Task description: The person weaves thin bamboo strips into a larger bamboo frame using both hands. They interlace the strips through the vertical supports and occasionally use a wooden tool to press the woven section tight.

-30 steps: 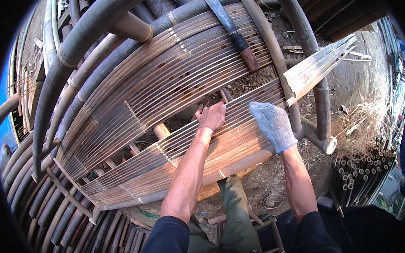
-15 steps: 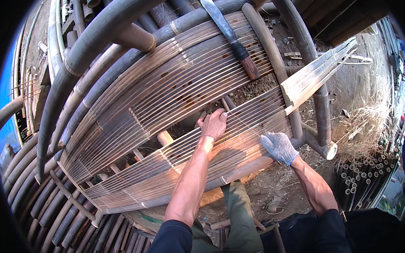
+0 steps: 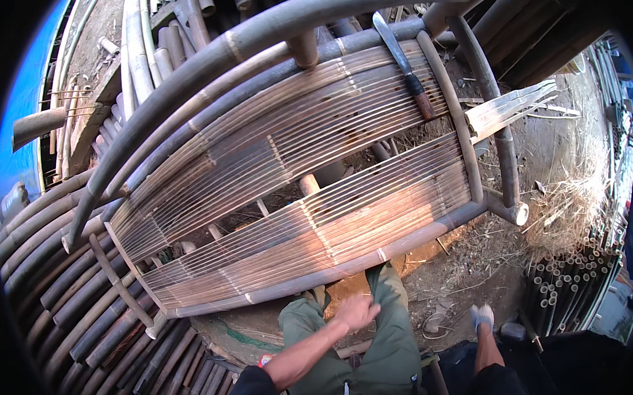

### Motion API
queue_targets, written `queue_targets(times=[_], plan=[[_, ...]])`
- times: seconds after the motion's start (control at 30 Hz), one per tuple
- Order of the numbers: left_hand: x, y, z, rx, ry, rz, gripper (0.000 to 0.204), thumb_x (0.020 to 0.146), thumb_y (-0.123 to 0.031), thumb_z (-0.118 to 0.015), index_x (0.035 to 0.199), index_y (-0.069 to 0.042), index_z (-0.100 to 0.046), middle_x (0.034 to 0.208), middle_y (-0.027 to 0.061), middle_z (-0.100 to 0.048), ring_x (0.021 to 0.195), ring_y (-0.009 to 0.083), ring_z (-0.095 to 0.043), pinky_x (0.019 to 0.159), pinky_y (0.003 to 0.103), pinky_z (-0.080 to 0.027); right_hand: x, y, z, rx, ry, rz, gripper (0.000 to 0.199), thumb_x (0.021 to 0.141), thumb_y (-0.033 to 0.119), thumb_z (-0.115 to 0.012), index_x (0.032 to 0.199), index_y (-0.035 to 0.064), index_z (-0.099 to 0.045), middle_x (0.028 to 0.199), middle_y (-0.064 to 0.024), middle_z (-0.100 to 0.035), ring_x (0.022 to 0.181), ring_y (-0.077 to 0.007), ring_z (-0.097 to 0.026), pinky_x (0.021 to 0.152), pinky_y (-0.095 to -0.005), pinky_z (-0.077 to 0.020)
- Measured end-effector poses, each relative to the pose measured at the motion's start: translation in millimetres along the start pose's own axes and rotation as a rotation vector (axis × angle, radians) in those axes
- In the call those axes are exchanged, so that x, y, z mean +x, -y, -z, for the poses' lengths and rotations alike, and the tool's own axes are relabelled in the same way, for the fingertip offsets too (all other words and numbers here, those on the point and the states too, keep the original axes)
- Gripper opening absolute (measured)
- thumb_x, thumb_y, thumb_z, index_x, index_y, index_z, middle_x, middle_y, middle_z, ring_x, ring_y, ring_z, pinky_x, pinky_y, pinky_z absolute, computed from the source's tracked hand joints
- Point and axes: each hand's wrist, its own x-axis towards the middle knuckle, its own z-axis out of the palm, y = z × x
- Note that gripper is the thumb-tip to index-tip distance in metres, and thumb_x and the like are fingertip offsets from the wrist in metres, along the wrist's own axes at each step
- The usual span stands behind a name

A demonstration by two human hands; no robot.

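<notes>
Pale tan bamboo slats (image 3: 316,197), grey-green poles (image 3: 267,30), olive trousers (image 3: 386,343), white glove (image 3: 482,316)

An outdoor bamboo workshop: stacked bamboo poles (image 3: 66,293), a half-built slatted frame (image 3: 295,191), bare dirt ground (image 3: 467,261).

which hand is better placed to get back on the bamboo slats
Left, probably. The left hand hangs bare just below the slat panel; the gloved right hand sits lower and off to the side.

A bamboo slat frame (image 3: 295,191) lay across thick poles with a long knife (image 3: 404,59) on it, while the bare left hand (image 3: 355,312) and gloved right hand (image 3: 482,316) hung empty below, off the slats.
</notes>
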Motion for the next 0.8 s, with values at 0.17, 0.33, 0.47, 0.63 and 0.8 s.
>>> queue_targets(times=[0.17, 0.33, 0.47, 0.63, 0.8], plan=[[-205.3, 32.5, -92.6, -0.069, 0.566, -0.163, 0.063, 0.101, -0.058, -0.041, 0.108, 0.0, -0.064, 0.104, 0.0211, -0.064, 0.108, 0.0375, -0.06, 0.095, 0.044, -0.046, -275.0, 69.2, 85.2, 0.789, 0.417, 0.191, 0.045, 0.094, 0.044, -0.056, 0.099, -0.0003, -0.065, 0.085, -0.0194, -0.069, 0.08, -0.0348, -0.067, 0.075, -0.0462, -0.0497], [-260.9, 48.2, -63.9, -0.156, 0.496, -0.485, 0.046, 0.103, -0.04, -0.046, 0.093, 0.002, -0.063, 0.094, 0.0174, -0.058, 0.1, 0.0347, -0.059, 0.09, 0.042, -0.046, -396.8, 92.2, 40.6, 0.214, 0.283, 1.029, 0.047, 0.099, 0.052, -0.048, 0.092, 0.0076, -0.063, 0.087, -0.0189, -0.066, 0.079, -0.038, -0.065, 0.073, -0.0445, -0.0491], [-284.6, 54.5, -53.4, -0.033, 0.656, -0.512, 0.054, 0.103, -0.047, -0.047, 0.097, 0.002, -0.068, 0.096, 0.0161, -0.058, 0.097, 0.0326, -0.059, 0.089, 0.039, -0.045, -435.4, 75.0, 121.7, 0.334, 0.727, 0.946, 0.043, 0.101, 0.047, -0.049, 0.092, 0.007, -0.063, 0.078, -0.0161, -0.065, 0.074, -0.0295, -0.066, 0.069, -0.0385, -0.0505], [-286.7, 58.3, -37.3, -0.219, 0.695, -0.364, 0.061, 0.1, -0.057, -0.046, 0.119, -0.003, -0.069, 0.111, 0.0126, -0.067, 0.112, 0.0259, -0.06, 0.101, 0.033, -0.042, -354.4, 77.5, 201.4, 0.885, 0.82, 0.536, 0.044, 0.098, 0.045, -0.054, 0.089, 0.0039, -0.065, 0.073, -0.0087, -0.069, 0.062, -0.0167, -0.068, 0.056, -0.0305, -0.0536], [-245.6, 68.4, -8.0, -0.535, 0.826, -0.104, 0.053, 0.101, -0.051, -0.051, 0.123, -0.007, -0.068, 0.119, 0.0044, -0.068, 0.111, 0.0181, -0.06, 0.1, 0.032, -0.043, -187.4, 151.0, 280.9, 1.62, 0.216, 0.16, 0.037, 0.1, 0.049, -0.05, 0.095, 0.0125, -0.05, 0.069, -0.0062, -0.057, 0.049, -0.0181, -0.055, 0.042, -0.0349, -0.0453]])
